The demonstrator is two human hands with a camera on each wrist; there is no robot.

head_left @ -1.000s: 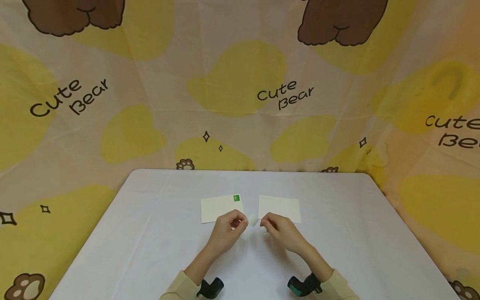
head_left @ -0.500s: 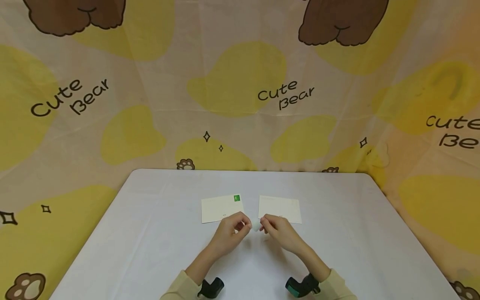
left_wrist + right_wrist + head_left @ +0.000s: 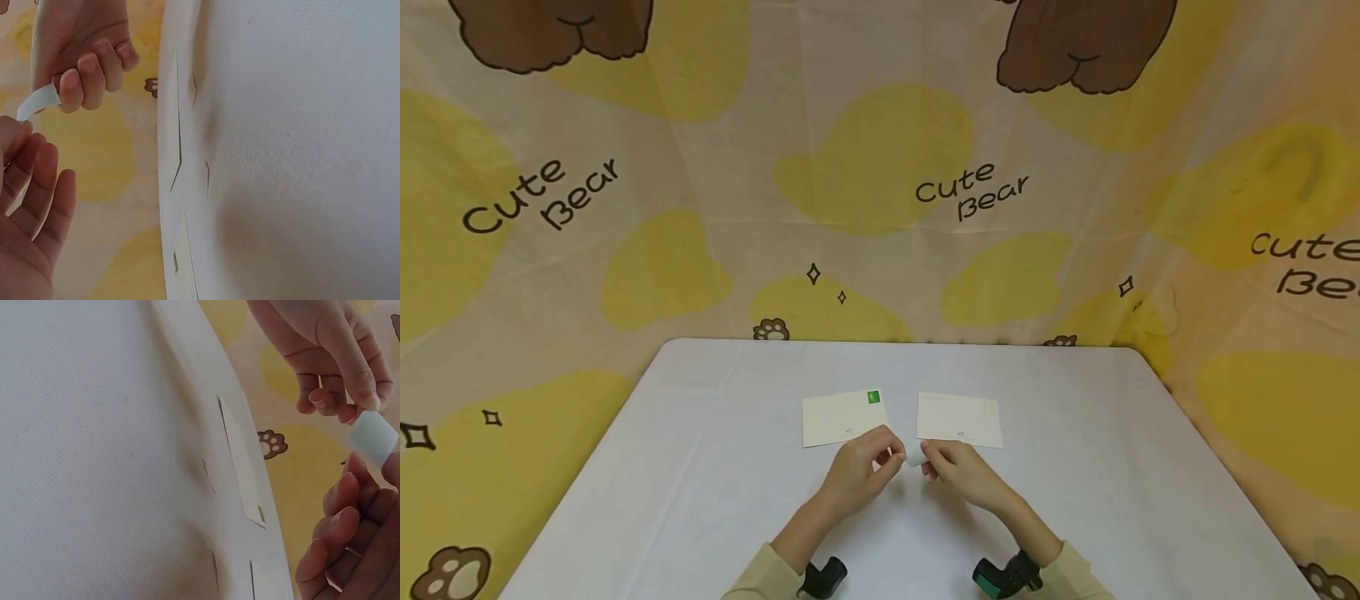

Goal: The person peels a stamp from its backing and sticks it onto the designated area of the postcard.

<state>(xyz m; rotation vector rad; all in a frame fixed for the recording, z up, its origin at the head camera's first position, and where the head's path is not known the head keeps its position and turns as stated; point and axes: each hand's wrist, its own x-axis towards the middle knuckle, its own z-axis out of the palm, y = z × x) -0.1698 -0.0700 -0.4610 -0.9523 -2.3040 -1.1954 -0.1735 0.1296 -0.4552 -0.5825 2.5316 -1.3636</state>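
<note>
A small pale stamp (image 3: 375, 439) with toothed edges is held between the hands above the table; a trace of red shows on its underside in the left wrist view. My left hand (image 3: 862, 469) pinches one corner between thumb and fingertips. From the opposite side, my right hand (image 3: 972, 475) pinches the stamp's other edge, the stamp bending in a curve between them. Just beyond the hands lie two cream cards on the table. The left card (image 3: 833, 419) bears a green stamp (image 3: 873, 397) at its upper right corner; the right card (image 3: 958, 416) has no stamp visible.
The white table (image 3: 730, 392) stands before a patterned cloth backdrop (image 3: 865, 167). Thin slivers, perhaps paper, lie on the tabletop near the cards, one sliver (image 3: 207, 178) seen edge-on in the left wrist view. A black camera (image 3: 823, 577) is strapped at each wrist.
Both hands have shifted slightly toward the person, the left one also a little right, carrying the stamp along. My right fingers, apart from the stamp a second ago, now meet it. The cards stay put.
</note>
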